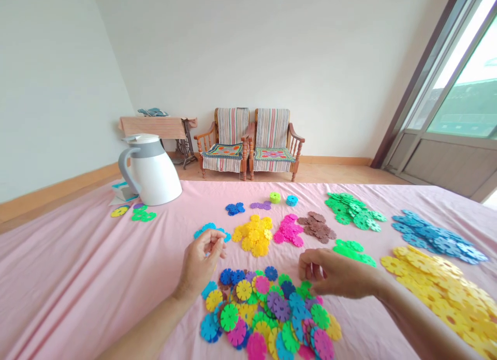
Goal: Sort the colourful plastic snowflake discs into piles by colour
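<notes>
My left hand point(202, 252) is closed in a pinch over the near side of a small light-blue group of snowflake discs point(209, 228); whatever its fingertips hold, if anything, I cannot make out. Curled fingers hide the inside of my right hand point(336, 273), which hovers at the right far edge of a mixed-colour pile of snowflake discs point(267, 311). Beyond the hands are sorted groups of yellow discs point(254, 235), pink discs point(288, 230), brown discs point(317, 227) and bright green discs point(353, 251).
A white thermos jug point(155, 174) stands at the back left of the pink cloth point(97, 277). Larger heaps of yellow discs point(442, 287), blue discs point(435, 236) and green discs point(353, 210) lie on the right. Dark blue discs point(235, 209) and two short stacks sit farther back.
</notes>
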Available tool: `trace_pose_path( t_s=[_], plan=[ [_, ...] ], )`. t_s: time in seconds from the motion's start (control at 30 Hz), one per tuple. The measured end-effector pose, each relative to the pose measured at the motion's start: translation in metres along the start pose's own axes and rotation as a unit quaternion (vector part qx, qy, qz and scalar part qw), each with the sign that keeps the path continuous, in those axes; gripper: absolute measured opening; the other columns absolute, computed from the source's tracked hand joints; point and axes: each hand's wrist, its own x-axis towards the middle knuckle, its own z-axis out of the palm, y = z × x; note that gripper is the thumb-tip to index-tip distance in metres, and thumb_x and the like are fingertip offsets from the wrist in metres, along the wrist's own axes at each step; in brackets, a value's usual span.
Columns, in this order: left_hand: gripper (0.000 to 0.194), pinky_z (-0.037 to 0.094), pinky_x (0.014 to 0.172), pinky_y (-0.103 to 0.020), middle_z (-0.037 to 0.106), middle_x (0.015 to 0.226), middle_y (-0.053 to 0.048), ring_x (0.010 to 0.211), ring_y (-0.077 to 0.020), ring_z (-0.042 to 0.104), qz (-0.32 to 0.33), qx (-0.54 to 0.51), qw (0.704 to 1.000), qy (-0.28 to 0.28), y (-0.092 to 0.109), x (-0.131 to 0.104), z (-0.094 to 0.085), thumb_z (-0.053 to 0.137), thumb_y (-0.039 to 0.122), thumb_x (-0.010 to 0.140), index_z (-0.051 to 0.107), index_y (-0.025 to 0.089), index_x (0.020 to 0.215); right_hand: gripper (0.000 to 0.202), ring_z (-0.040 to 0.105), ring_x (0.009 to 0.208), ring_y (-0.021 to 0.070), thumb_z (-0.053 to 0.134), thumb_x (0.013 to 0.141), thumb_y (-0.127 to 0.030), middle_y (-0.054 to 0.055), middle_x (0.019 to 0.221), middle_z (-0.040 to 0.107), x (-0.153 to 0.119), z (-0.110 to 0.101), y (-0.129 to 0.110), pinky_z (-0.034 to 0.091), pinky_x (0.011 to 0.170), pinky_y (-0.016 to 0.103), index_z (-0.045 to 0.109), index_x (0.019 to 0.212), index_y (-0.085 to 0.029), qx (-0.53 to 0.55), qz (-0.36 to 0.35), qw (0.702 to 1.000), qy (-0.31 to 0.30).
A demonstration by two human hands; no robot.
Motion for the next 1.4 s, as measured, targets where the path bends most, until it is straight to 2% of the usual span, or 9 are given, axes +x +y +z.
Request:
trace_pose_path(
  t_s=[0.23, 0.37, 0.57, 0.7, 0.77, 0.9, 1.13, 1.27, 1.4],
  plan=[
    [0.016, 0.052, 0.056, -0.026, 0.061, 0.069, 0.001, 0.056, -0.0135, 0.062, -0.002, 0.013, 1.000, -0.008, 0.001, 0.003, -0.001, 0.052, 0.031, 0.083, 0.055, 0.016, 0.086, 0.016, 0.046, 0.062, 0.0083, 0.058, 0.062, -0.011, -0.005, 0.068, 0.051, 0.000, 0.002, -0.008, 0.033, 0.052, 0.018, 0.055, 0.076, -0.018, -0.004, 0.022, 1.000, -0.014],
    [0.016, 0.052, 0.057, -0.027, 0.061, 0.070, 0.000, 0.056, -0.0136, 0.063, -0.005, 0.018, 1.000, -0.013, 0.002, 0.002, -0.002, 0.052, 0.031, 0.083, 0.055, 0.016, 0.086, 0.009, 0.046, 0.062, 0.0083, 0.056, 0.067, -0.013, -0.005, 0.066, 0.050, -0.005, -0.005, -0.003, 0.035, 0.055, 0.019, 0.051, 0.073, -0.018, 0.055, -0.006, 0.998, -0.015],
    [0.015, 0.051, 0.056, -0.026, 0.061, 0.070, 0.001, 0.056, -0.0131, 0.062, 0.001, 0.021, 1.000, -0.013, 0.000, 0.002, -0.002, 0.052, 0.030, 0.083, 0.055, 0.016, 0.086, 0.007, 0.045, 0.061, 0.0103, 0.050, 0.075, -0.019, -0.003, 0.065, 0.050, -0.023, -0.031, 0.039, 0.035, 0.055, 0.021, 0.048, 0.069, -0.018, 0.026, 0.010, 0.990, 0.140],
    [0.015, 0.051, 0.056, -0.026, 0.061, 0.069, 0.001, 0.055, -0.0131, 0.062, 0.001, 0.021, 1.000, -0.014, 0.000, 0.003, -0.001, 0.051, 0.030, 0.083, 0.055, 0.016, 0.086, 0.007, 0.045, 0.057, 0.0108, 0.051, 0.073, -0.018, -0.003, 0.061, 0.051, -0.035, -0.044, 0.072, 0.035, 0.054, 0.022, 0.050, 0.066, -0.018, -0.027, 0.069, 0.984, 0.160],
    [0.015, 0.051, 0.056, -0.026, 0.061, 0.069, 0.001, 0.055, -0.0130, 0.062, 0.000, 0.020, 1.000, -0.013, 0.000, 0.003, -0.001, 0.051, 0.030, 0.083, 0.055, 0.016, 0.086, 0.005, 0.050, 0.060, 0.0122, 0.052, 0.072, -0.019, -0.001, 0.064, 0.056, -0.036, -0.046, 0.078, 0.038, 0.057, 0.023, 0.054, 0.067, -0.018, -0.040, 0.094, 0.978, 0.183],
    [0.015, 0.051, 0.056, -0.026, 0.061, 0.069, 0.001, 0.055, -0.0131, 0.062, -0.001, 0.020, 1.000, -0.009, 0.001, 0.002, 0.000, 0.052, 0.030, 0.082, 0.055, 0.016, 0.085, 0.009, 0.057, 0.070, 0.0153, 0.053, 0.074, -0.020, 0.002, 0.074, 0.063, -0.023, -0.034, 0.053, 0.042, 0.062, 0.025, 0.061, 0.074, -0.018, -0.044, 0.076, 0.972, 0.217],
    [0.015, 0.051, 0.056, -0.026, 0.061, 0.069, 0.001, 0.055, -0.0133, 0.063, -0.002, 0.022, 1.000, -0.012, 0.003, 0.003, -0.001, 0.051, 0.030, 0.082, 0.055, 0.016, 0.085, 0.028, 0.059, 0.075, 0.0125, 0.049, 0.076, -0.011, 0.002, 0.089, 0.063, 0.005, 0.016, -0.017, 0.045, 0.065, 0.023, 0.066, 0.096, -0.022, 0.005, -0.074, 0.989, 0.127],
    [0.015, 0.051, 0.056, -0.026, 0.061, 0.069, 0.001, 0.055, -0.0132, 0.062, -0.003, 0.019, 1.000, -0.012, 0.003, 0.002, -0.001, 0.052, 0.030, 0.081, 0.055, 0.016, 0.085, 0.036, 0.055, 0.075, 0.0131, 0.046, 0.074, -0.006, 0.002, 0.087, 0.060, 0.008, 0.027, -0.026, 0.044, 0.069, 0.026, 0.065, 0.099, -0.024, -0.033, -0.105, 0.987, 0.121],
    [0.015, 0.051, 0.056, -0.026, 0.061, 0.068, 0.001, 0.054, -0.0131, 0.062, -0.005, 0.019, 1.000, -0.011, 0.003, 0.002, 0.000, 0.051, 0.030, 0.081, 0.055, 0.016, 0.084, 0.031, 0.053, 0.075, 0.0134, 0.053, 0.068, -0.008, 0.002, 0.087, 0.057, 0.008, 0.029, -0.024, 0.042, 0.067, 0.026, 0.061, 0.095, -0.020, -0.040, -0.092, 0.988, 0.119]
  ],
)
